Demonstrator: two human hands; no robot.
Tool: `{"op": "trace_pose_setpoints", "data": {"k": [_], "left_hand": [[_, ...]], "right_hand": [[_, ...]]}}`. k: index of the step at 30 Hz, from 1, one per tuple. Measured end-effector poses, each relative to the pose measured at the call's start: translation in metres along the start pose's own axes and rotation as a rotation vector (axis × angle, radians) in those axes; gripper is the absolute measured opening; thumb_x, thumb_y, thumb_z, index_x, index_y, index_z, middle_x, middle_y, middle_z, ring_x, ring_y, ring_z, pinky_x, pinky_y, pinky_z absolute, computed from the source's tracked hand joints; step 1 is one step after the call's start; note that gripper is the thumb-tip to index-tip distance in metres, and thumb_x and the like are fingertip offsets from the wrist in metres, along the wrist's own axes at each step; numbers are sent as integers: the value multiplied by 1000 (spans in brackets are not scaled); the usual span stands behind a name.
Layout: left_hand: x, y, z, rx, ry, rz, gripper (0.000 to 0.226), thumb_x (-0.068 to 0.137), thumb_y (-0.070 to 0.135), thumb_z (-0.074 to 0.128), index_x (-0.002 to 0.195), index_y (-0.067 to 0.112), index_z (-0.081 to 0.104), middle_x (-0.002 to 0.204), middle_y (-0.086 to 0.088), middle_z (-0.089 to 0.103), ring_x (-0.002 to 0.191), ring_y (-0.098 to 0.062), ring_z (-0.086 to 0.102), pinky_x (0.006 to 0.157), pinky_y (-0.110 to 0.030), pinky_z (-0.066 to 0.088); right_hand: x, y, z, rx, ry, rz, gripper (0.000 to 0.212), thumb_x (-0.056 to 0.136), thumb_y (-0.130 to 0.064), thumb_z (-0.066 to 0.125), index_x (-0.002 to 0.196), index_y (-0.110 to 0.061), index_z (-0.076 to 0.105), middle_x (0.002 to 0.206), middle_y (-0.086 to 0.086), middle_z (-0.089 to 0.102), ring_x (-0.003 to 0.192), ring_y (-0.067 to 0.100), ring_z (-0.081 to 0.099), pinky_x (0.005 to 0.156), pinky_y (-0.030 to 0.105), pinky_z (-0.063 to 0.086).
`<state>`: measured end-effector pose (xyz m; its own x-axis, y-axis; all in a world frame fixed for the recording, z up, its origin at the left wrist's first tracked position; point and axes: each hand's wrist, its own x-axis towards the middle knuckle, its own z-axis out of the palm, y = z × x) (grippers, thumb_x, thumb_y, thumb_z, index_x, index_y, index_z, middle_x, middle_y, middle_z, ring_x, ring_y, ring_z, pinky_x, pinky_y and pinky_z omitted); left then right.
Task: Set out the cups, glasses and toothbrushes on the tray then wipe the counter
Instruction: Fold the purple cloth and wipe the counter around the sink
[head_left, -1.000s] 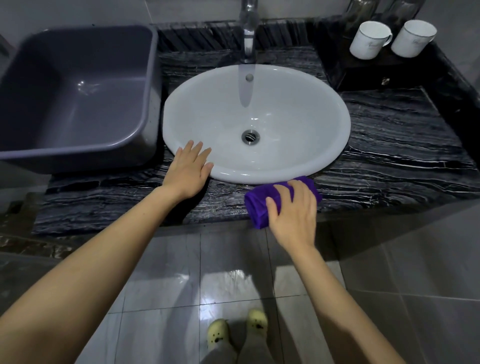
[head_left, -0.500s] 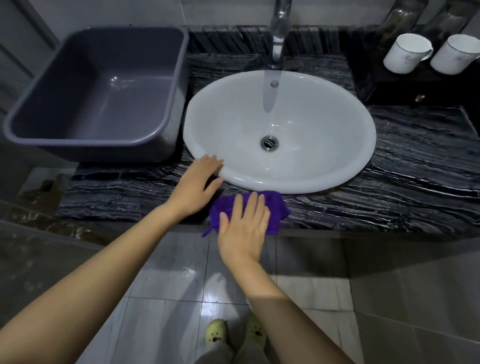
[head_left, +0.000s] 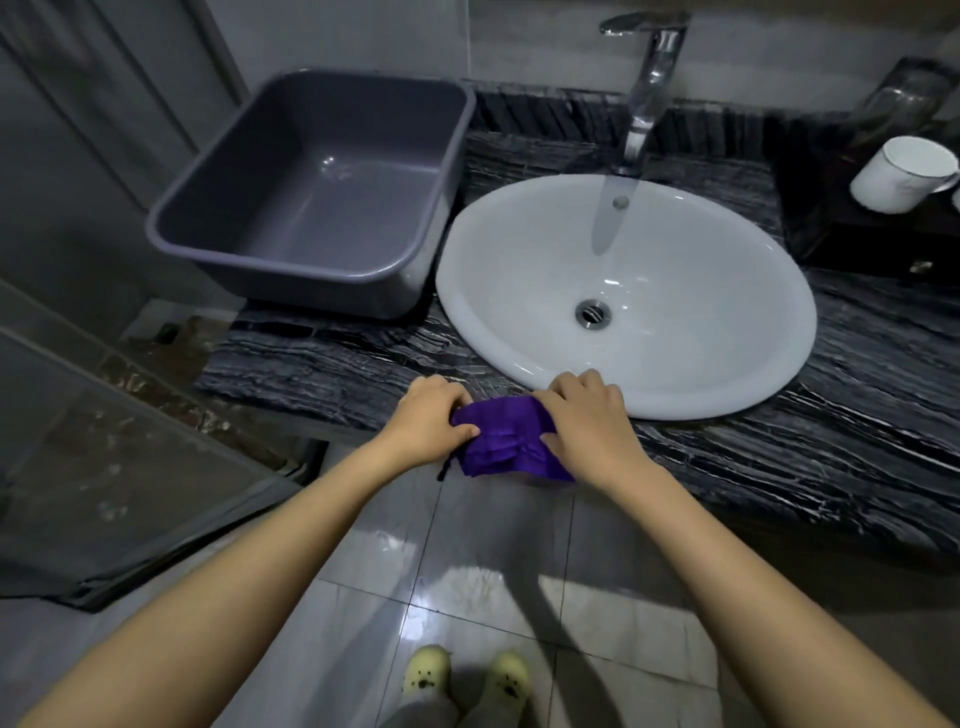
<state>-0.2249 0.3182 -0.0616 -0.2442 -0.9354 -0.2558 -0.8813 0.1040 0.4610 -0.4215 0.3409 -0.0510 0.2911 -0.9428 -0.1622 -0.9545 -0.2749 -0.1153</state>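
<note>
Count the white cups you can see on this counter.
1 for certain: a white cup on the dark tray at the far right. A white sliver at the frame's right edge may be a second cup, cut off.

Wearing pale yellow foam clogs (head_left: 426, 673) with little dark dot faces on the toes, grey trouser legs (head_left: 423, 713) above. Bare left hand (head_left: 426, 423) and right hand (head_left: 587, 421), forearms (head_left: 291, 545) too.

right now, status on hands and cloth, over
Left hand and right hand both grip cloth. Cloth bunched at counter front edge, before sink. Basin sits on counter left, may block wiping.
</note>
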Motion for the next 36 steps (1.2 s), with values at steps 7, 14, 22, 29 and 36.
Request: {"op": "trace_pose_setpoints", "data": {"k": [7, 14, 22, 29, 36], "left_hand": [[-34, -11, -19, -201, 36, -28, 14, 75, 11, 68, 87, 13, 60, 92, -1, 65, 89, -20, 60, 73, -24, 40], [-58, -64, -78, -268, 176, -158, 21, 71, 1, 71, 89, 11, 66, 92, -4, 68, 82, -13, 57, 72, -21, 40], [-38, -125, -132, -188, 217, -208, 22, 74, 6, 69, 95, 13, 69, 96, -5, 70, 83, -12, 59, 61, -10, 34], [1, -157, -133, -87, 203, -250, 39, 81, 11, 60, 120, 9, 57, 124, -15, 60, 113, -29, 56, 97, -32, 44], [13, -168, -170, 205, -183, -104, 40, 86, 29, 57, 122, 12, 58, 129, -8, 59, 118, -25, 54, 98, -28, 40]], "right_hand": [[19, -9, -14, 86, -74, -83, 29, 82, -25, 63, 107, -18, 51, 115, 4, 57, 111, 27, 43, 91, 38, 32], [54, -59, -39, 631, -205, -76, 27, 73, -14, 75, 97, -12, 65, 88, 1, 61, 82, 16, 53, 70, 24, 38], [119, -120, -40, 802, -211, 23, 15, 74, -8, 74, 88, -11, 70, 75, 0, 62, 81, 19, 57, 77, 29, 44], [145, -140, -28, 297, 1, 104, 34, 84, -16, 60, 118, -16, 63, 123, 12, 63, 115, 32, 55, 95, 38, 47], [146, -163, -72, -83, -431, 72, 19, 85, -22, 62, 98, -8, 61, 111, 9, 61, 95, 24, 55, 82, 33, 48]]}}
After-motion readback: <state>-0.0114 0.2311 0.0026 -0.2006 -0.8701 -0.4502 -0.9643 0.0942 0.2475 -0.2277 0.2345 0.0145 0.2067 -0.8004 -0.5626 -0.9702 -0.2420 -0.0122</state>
